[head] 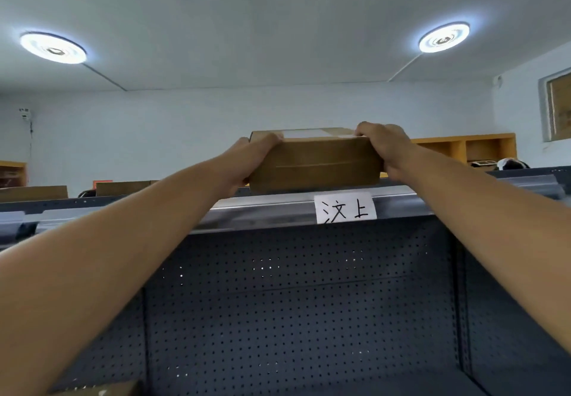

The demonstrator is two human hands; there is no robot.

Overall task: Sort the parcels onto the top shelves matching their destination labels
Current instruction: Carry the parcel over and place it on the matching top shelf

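Left hand: my left hand point(247, 160) grips the left end of the flat brown cardboard parcel point(315, 165), to keep it level.
Parcel: it sits at the front edge of the grey metal top shelf point(265, 210), just above the white paper label point(345, 208), so I judge this is its destination.
Right hand: my right hand point(386, 145) clamps the right end.

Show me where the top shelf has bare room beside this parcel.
Both hands grip the parcel above the label. The shelf edge looks bare to its right, and between the parcel and the boxes to the left. Far left is crowded.
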